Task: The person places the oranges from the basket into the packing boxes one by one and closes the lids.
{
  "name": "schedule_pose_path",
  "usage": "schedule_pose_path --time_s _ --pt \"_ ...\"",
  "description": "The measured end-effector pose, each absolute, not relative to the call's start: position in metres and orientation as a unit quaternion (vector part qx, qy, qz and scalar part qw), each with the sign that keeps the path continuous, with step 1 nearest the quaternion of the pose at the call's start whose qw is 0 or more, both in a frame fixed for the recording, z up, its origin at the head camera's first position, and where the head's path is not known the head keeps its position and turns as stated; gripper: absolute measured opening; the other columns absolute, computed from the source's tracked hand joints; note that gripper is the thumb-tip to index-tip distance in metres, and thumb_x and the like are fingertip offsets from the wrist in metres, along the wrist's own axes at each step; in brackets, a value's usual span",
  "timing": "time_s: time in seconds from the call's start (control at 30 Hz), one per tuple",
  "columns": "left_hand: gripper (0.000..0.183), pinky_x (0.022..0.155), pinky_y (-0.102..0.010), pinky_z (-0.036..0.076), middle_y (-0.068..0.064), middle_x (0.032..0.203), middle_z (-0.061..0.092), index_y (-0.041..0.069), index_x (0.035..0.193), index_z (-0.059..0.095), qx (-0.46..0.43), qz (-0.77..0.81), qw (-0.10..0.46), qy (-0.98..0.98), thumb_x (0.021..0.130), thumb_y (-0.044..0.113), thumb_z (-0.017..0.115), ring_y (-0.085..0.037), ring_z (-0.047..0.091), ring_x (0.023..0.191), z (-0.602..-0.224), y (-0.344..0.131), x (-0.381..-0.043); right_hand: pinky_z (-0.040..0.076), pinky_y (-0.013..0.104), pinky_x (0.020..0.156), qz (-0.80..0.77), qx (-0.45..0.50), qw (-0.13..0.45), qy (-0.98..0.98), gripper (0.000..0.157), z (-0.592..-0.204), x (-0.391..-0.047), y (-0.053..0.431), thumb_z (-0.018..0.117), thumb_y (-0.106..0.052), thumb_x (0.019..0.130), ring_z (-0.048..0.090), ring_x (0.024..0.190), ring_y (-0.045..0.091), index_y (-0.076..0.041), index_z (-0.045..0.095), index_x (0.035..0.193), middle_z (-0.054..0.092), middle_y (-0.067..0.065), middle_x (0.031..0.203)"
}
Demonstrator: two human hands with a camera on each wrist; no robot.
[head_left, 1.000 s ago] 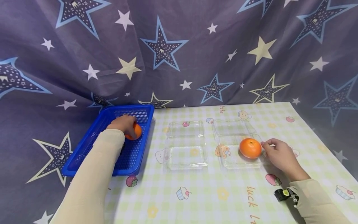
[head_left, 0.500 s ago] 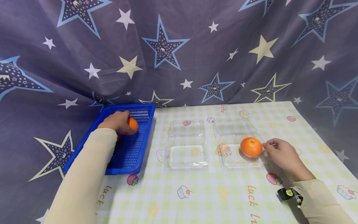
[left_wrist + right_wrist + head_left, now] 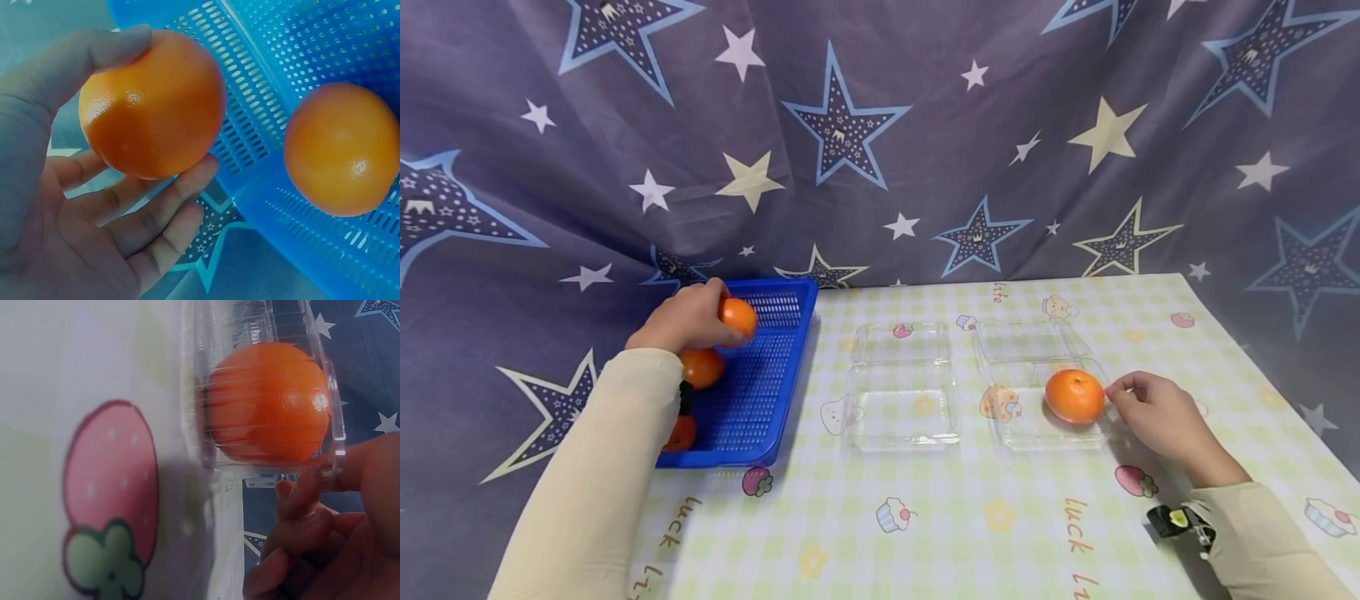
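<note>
My left hand (image 3: pixel 679 321) grips an orange (image 3: pixel 739 318) over the back of the blue plastic basket (image 3: pixel 752 400). In the left wrist view the thumb lies across the top of this orange (image 3: pixel 153 106) and the fingers curl beneath it. Two more oranges show in the basket, one (image 3: pixel 702 367) just below the hand and one (image 3: pixel 681 434) near the front, partly behind the sleeve. On the right, another orange (image 3: pixel 1075 397) sits in an opened clear plastic box (image 3: pixel 1022 435). My right hand (image 3: pixel 1161 421) pinches that box's right rim between thumb and forefinger.
A second clear box (image 3: pixel 901 421), lid folded back, stands between the basket and the orange-filled box. A checked, printed cloth covers the table (image 3: pixel 955 542). Behind it hangs a star-patterned curtain (image 3: pixel 887 167).
My left hand has moved up and left with its orange, uncovering the other oranges in the basket. The right hand stays at the box rim.
</note>
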State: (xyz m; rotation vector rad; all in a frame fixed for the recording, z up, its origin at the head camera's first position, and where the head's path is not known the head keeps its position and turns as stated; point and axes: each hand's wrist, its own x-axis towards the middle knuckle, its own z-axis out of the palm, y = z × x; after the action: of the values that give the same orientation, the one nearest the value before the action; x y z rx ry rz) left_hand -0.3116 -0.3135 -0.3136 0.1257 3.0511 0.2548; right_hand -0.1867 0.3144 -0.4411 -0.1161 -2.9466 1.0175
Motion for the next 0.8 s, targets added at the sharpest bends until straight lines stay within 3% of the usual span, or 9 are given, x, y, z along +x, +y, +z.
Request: schedule_pose_path --time_s 0.4,0.8 --pt "0.083 0.087 -0.056 0.052 -0.021 0.120 0.059 0.004 0.134 0.046 0.057 0.119 0.015 0.991 0.077 0.049 0.086 -0.039 0.057 0.102 -0.304 -0.310 -0.298 0.045 0.030 0.057 0.335 -0.053 0.001 -0.941 0.042 -0.442 -0.185 0.316 0.052 -0.037 0.106 0.055 0.071 0.022 0.001 0.062 0.118 0.064 0.009 0.084" --pt "0.083 0.091 -0.052 0.053 -0.015 0.125 0.060 0.009 0.135 0.047 0.087 0.183 -0.012 0.979 0.078 0.053 0.086 -0.034 0.059 0.105 -0.298 -0.289 -0.282 0.046 0.030 0.059 0.344 -0.065 0.000 -0.937 0.043 -0.442 -0.186 0.314 0.052 -0.037 0.105 0.056 0.074 0.023 0.001 0.063 0.120 0.067 0.012 0.088"
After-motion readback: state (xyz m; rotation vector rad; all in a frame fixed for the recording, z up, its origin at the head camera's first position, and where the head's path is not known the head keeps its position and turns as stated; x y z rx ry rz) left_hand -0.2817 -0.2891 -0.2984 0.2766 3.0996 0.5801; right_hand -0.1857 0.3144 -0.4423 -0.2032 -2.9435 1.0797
